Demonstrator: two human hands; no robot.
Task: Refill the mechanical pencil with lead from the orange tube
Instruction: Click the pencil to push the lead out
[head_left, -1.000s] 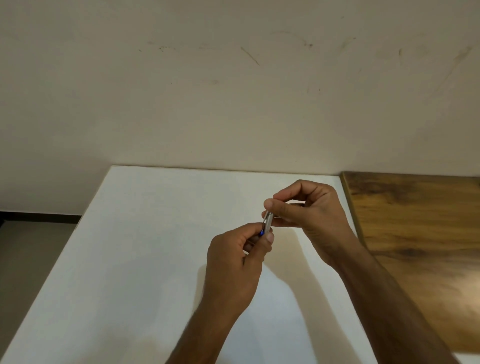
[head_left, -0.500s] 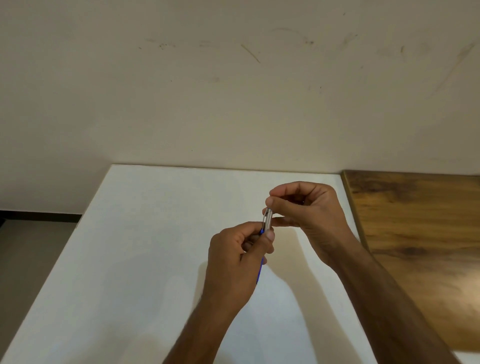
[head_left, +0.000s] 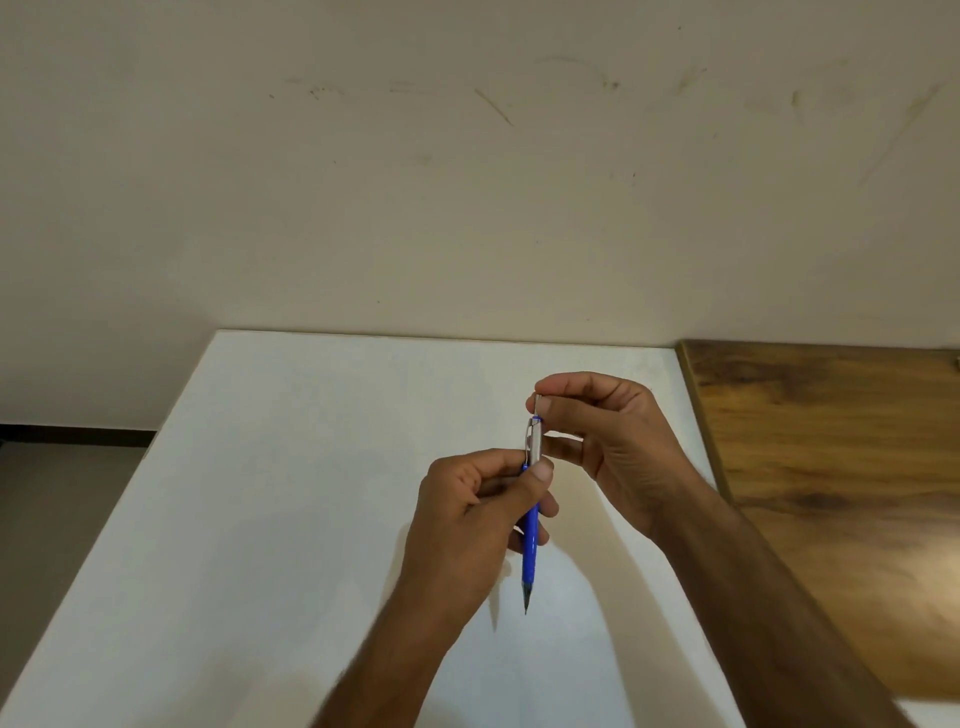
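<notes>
A blue mechanical pencil (head_left: 531, 535) with a silver upper part and clip stands nearly upright above the white table (head_left: 291, 467), its dark tip pointing down. My left hand (head_left: 478, 519) grips its barrel between thumb and fingers. My right hand (head_left: 608, 441) pinches the silver cap at the pencil's top end between thumb and forefinger. No orange tube shows in the head view.
A beige wall rises right behind the table. A brown wooden surface (head_left: 841, 493) adjoins the table on the right. The table's left edge drops to a grey floor (head_left: 57, 519).
The pencil has slid upward out of my left hand, so its blue barrel and tip now hang in view below it. My right hand stays pinched at the top end.
</notes>
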